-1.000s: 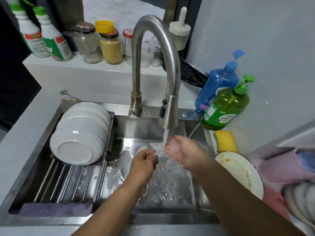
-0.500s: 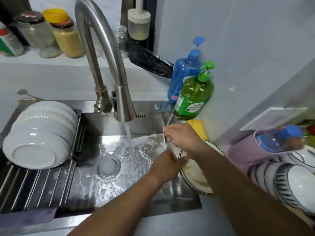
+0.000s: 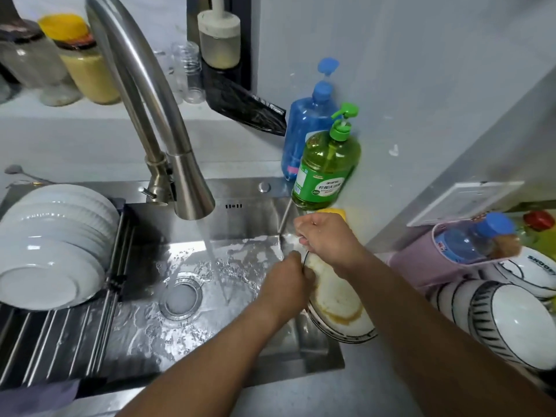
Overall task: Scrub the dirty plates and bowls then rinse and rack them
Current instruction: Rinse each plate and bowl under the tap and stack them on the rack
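Dirty plate (image 3: 337, 299) on the right rim of the sink (image 3: 319, 356), just right of the running stream, both hands at its far-left edge: left hand (image 3: 285, 281) and right hand (image 3: 328, 239) curled on the edge.

Your counter (image 3: 355, 395) is light grey, with the steel sink (image 3: 192, 332) set into it. At the back right corner, a blue pump bottle (image 3: 304, 136) and a green soap bottle (image 3: 326, 170) stand touching. A yellow sponge (image 3: 338, 211) lies just in front of them. A dirty plate (image 3: 340, 308) overhangs the sink's right edge. Striped bowls (image 3: 511, 323) are stacked far right. The roll-up rack (image 3: 60, 341) across the sink's left carries stacked white bowls (image 3: 57, 236).
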